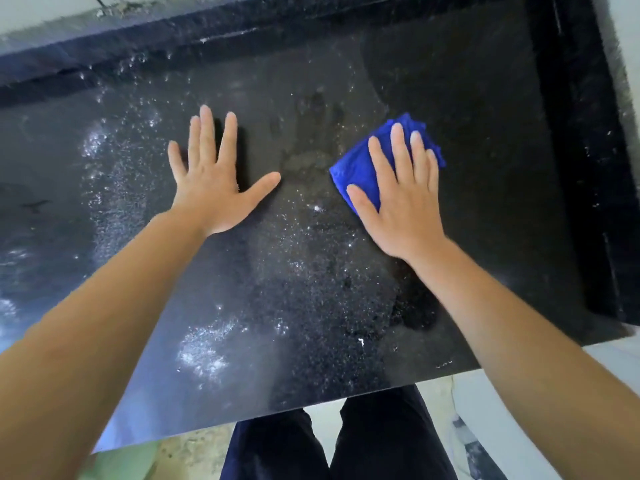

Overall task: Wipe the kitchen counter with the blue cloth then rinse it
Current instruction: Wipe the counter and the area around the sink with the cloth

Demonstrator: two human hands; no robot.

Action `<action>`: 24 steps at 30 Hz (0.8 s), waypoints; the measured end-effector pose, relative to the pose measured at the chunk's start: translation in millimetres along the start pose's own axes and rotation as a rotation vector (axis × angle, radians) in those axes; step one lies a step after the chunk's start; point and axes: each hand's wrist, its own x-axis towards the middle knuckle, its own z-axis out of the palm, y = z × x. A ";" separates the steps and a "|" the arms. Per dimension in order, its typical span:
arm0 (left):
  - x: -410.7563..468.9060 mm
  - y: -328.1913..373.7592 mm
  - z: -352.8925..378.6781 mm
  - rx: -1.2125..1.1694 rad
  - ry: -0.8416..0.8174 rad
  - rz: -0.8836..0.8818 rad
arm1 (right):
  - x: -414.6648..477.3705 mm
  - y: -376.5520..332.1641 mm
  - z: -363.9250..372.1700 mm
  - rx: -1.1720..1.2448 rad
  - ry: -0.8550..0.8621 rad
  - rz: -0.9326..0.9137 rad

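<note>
Blue cloth (360, 168), folded into a thick pad, lies on the counter (485, 168) right of centre, pinned flat under the right hand (398, 202). That hand presses down palm-first, fingers extended and slightly spread; it does not clutch the cloth but holds it against the surface. The cloth's far corner shows beyond the fingertips, and its near-left edge protrudes beside the thumb. The right forearm runs in from the lower right, bare.

The left hand (211, 174) is well apart from the cloth, to its left. It is empty, fingers splayed wide, thumb pointing toward the cloth, palm close to or flat on the counter; contact cannot be confirmed. The left forearm enters from the lower left, also bare.

Between the two hands a faint hand-shaped mark (311, 140) shows on the counter. The surface is dark speckled stone, glossy, with droplets and pale wet patches (201, 355) scattered mainly on its left half and near the front edge. A raised dark ledge (138, 53) borders the back, and another runs along the right side. Pale wall shows beyond. Below the front edge, dark trousers (346, 445) and a light floor (194, 448) are visible.
</note>
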 end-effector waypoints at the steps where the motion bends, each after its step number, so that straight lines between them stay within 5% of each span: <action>1: -1.0 -6.7 1.8 0.011 -0.030 0.000 | 16.3 0.7 -2.0 -0.003 0.006 -0.013; 10: -1.2 -16.3 17.0 0.029 -0.042 0.016 | 175.7 -64.0 -16.6 0.043 0.004 0.206; 18: -3.8 -18.2 20.6 0.045 -0.029 0.022 | 62.1 -21.3 -15.1 -0.043 -0.122 -0.257; 24: -3.2 -17.3 20.5 0.065 -0.024 0.028 | 139.4 -1.9 -35.3 0.001 -0.025 0.360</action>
